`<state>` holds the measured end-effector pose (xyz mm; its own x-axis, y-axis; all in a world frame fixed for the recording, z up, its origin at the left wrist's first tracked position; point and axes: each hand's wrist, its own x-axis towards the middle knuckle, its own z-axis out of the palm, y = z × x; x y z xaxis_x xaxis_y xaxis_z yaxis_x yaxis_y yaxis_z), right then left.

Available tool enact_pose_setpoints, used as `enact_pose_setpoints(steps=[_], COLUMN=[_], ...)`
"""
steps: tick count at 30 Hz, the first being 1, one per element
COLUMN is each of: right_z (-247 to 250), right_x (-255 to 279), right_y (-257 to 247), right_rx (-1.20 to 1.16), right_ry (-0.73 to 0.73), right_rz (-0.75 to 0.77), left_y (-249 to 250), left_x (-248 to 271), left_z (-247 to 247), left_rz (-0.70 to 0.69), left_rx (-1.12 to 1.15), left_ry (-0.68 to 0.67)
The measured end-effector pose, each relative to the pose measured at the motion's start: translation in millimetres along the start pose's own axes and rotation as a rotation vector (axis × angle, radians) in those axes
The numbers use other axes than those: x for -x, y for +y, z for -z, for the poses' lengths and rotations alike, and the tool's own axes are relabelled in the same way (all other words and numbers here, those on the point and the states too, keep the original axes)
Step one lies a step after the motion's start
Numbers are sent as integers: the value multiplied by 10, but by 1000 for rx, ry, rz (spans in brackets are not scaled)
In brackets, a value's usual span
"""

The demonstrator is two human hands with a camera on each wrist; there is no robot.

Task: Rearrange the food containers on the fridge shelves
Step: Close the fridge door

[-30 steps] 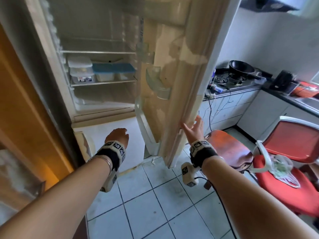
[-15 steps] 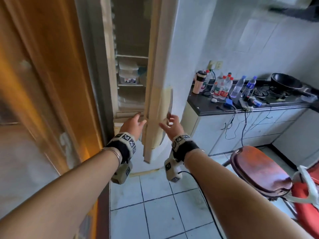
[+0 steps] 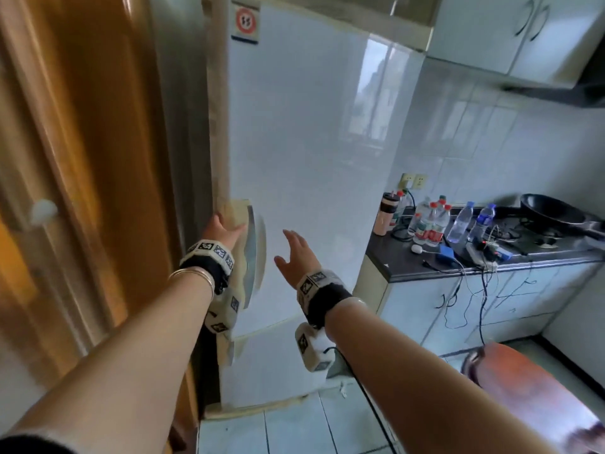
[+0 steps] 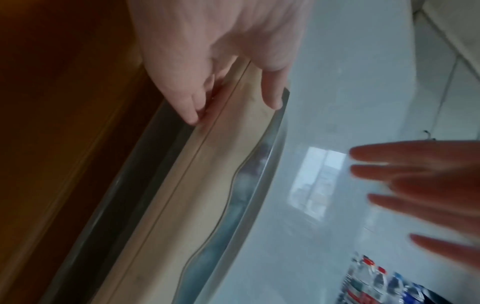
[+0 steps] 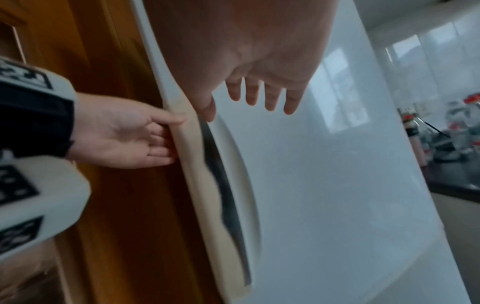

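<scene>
The white fridge door (image 3: 311, 142) stands closed, so the food containers and shelves are hidden behind it. My left hand (image 3: 222, 229) rests on the left edge of the beige door handle (image 3: 248, 250). Its fingers are fairly straight against the handle (image 4: 207, 185), with the thumb (image 5: 171, 120) on the front. My right hand (image 3: 294, 253) hovers just off the door face to the right of the handle. Its fingers (image 5: 270, 96) are spread and hold nothing.
A brown wooden door (image 3: 82, 158) stands close on the left. To the right, a dark counter (image 3: 458, 267) carries several water bottles (image 3: 432, 221), a black pan (image 3: 553, 214) and cables. A red stool (image 3: 530, 388) stands on the tiled floor at lower right.
The fridge door has swung from wide open to closed, hiding the containers. Both hands have risen with it; the left now lies on the handle edge and the right is off the door.
</scene>
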<state>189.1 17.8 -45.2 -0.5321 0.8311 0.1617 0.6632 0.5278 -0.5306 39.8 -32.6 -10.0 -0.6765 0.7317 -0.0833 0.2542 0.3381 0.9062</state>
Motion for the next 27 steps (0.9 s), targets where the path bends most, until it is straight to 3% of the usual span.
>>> enact_pose_setpoints(steps=[7,15,21,27], right_z=[173,80,-76,-220], right_x=[-950,-1817,-2125,-2242], right_y=[-40,-202,-197,-179], right_rx=[172,239,291,342], right_ry=[149,149,135,153], right_rz=[144,262,279,271], left_y=[9,126,95,52], left_x=[-803,-1448,-1725,-1865], left_z=[-48,-2,-76,-32], left_rz=[-45,-61,-120,-138], left_rx=[-61,-177,-163,-222], left_ry=[123,99,181,136])
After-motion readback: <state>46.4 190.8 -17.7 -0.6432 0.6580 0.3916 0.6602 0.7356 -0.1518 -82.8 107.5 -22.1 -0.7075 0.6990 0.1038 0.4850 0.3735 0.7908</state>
